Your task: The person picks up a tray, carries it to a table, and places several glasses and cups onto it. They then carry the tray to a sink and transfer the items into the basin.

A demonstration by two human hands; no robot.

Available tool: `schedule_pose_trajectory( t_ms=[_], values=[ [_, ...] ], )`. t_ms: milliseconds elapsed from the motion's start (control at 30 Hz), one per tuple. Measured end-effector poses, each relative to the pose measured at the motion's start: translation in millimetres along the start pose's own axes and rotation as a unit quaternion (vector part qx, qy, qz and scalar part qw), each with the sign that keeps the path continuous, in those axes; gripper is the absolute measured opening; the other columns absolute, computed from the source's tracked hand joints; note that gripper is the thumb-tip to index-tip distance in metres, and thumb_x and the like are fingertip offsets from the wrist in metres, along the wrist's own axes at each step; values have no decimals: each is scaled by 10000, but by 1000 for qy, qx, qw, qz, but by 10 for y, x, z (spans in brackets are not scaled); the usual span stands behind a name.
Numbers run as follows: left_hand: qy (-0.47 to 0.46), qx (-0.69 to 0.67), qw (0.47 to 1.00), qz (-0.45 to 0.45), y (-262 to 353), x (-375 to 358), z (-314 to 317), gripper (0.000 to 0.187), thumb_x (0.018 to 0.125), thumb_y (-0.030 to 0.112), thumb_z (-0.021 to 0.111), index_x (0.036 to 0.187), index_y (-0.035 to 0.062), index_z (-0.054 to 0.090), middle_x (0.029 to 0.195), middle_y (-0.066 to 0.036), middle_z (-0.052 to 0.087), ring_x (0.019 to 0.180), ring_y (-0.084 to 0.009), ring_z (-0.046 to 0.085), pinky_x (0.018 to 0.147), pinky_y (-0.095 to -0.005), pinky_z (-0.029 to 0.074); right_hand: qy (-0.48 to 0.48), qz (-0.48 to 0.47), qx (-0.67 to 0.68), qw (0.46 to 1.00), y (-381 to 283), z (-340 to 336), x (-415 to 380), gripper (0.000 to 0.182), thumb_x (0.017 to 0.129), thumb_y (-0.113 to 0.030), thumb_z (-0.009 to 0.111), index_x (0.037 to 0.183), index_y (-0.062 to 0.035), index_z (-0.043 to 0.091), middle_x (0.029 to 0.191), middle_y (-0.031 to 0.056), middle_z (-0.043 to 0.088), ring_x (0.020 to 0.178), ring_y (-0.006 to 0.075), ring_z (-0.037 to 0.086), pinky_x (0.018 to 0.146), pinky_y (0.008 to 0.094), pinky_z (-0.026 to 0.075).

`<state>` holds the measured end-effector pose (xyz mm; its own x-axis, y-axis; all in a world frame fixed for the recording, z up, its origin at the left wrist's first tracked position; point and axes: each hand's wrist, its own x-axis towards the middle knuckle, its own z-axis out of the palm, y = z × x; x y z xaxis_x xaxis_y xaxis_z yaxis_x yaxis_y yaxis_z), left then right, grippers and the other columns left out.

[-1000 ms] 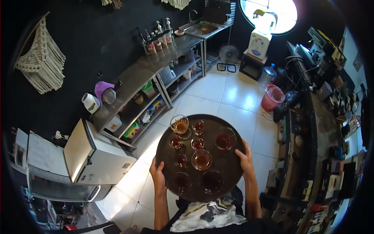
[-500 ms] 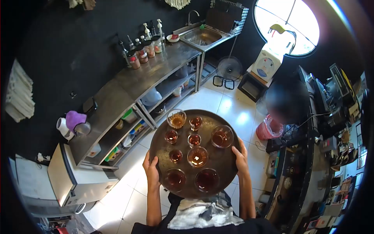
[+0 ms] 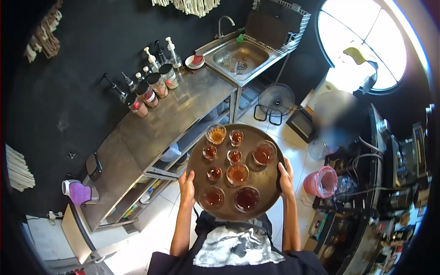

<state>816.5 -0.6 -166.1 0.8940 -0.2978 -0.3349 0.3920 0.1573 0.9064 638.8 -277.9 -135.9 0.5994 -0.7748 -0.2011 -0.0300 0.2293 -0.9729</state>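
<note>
A round brown serving tray (image 3: 256,201) is held level in front of my body. My left hand (image 3: 186,187) grips its left rim, thumb on top and fingers underneath, hidden. On the opposite rim my right hand (image 3: 286,178) holds it the same way. Several clear glasses of amber to dark red liquid stand on the tray. Among them are a larger glass (image 3: 264,153) at the right, a dark red one (image 3: 246,200) close to me, a pale amber one (image 3: 216,134) at the far left and a small glass (image 3: 234,156) near the middle.
Ahead to the left runs a steel counter (image 3: 183,107) with jars (image 3: 147,95) and pump bottles (image 3: 174,56). It meets a sink (image 3: 243,57) at the back. A fan (image 3: 276,98) stands on the floor. To the right are a red bin (image 3: 321,182) and a crowded counter (image 3: 366,201).
The view has shifted toward the steel counter and sink, which now look nearer. The tray stays in both hands, a little further right in view, with the glasses standing as before.
</note>
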Motion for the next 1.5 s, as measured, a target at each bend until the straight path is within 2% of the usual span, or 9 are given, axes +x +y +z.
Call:
schedule_pose_trajectory(
  t_ms=[200,400,733,833,933,1167,1333,1433,1500],
  values=[
    [130,31,991,0,-348,1011,754,328,980,133,526,1285,19,568,1273,-80,607,1160,-178,541,1018,-335,383,-93,-30,-65,993,507,-5,2170,338,985,-144,509,1293,-4,514,1184,96,587,1072,152,538,928,284,426],
    [262,-23,965,-15,-483,1792,1433,234,1001,122,491,1179,14,598,1115,-79,650,1042,-172,567,938,-322,418,-224,-3,-125,967,222,523,3697,292,985,-115,524,1262,-26,545,1094,59,636,987,136,570,873,275,453],
    [381,-39,924,-8,-922,3478,1333,227,1008,148,499,1159,8,593,1084,-102,666,938,-197,628,841,-338,500,-349,-102,-234,902,884,1852,5783,377,924,-154,552,1265,7,556,1198,245,626,1163,369,585,970,387,443],
    [414,-113,903,-9,-865,3757,1471,204,1011,154,503,1134,13,586,1068,-94,666,889,-185,637,789,-337,516,-350,-158,-335,860,908,2240,6067,363,917,-147,541,1262,-37,574,1164,243,636,1127,407,586,966,424,449],
    [470,25,882,-7,-824,3908,1459,151,1013,110,477,1087,40,588,1000,-56,650,847,-166,612,789,-331,514,-370,-139,-333,856,949,2626,6260,362,913,-142,529,1258,-46,581,1163,248,630,1127,421,574,957,439,450],
    [513,63,855,46,-1006,4346,1365,150,989,115,514,1024,1,604,920,-94,640,849,-187,569,818,-322,459,-366,-134,-421,819,1152,3184,6560,368,906,-120,523,1270,-101,572,1124,250,638,1068,450,584,917,504,464],
    [559,218,800,9,-932,4484,1341,264,956,180,566,1086,-42,626,993,-206,688,859,-321,644,807,-406,489,-380,-126,-397,826,1258,3476,6597,356,883,-78,508,1232,-59,575,1037,287,645,988,464,611,843,534,492],
    [586,209,783,3,-980,4513,1327,282,940,196,585,1024,-60,666,909,-203,705,782,-317,655,759,-404,506,-428,-120,-565,695,1439,3593,6654,343,864,-74,454,1167,-49,614,1050,250,662,984,424,631,915,539,437],
    [584,267,766,34,-1070,4523,1249,296,925,217,607,994,-62,675,874,-191,709,748,-314,657,729,-409,510,-379,-156,-503,761,1724,3560,6619,322,877,-107,455,1142,-35,624,1052,216,662,984,381,628,912,510,417]
  ],
)
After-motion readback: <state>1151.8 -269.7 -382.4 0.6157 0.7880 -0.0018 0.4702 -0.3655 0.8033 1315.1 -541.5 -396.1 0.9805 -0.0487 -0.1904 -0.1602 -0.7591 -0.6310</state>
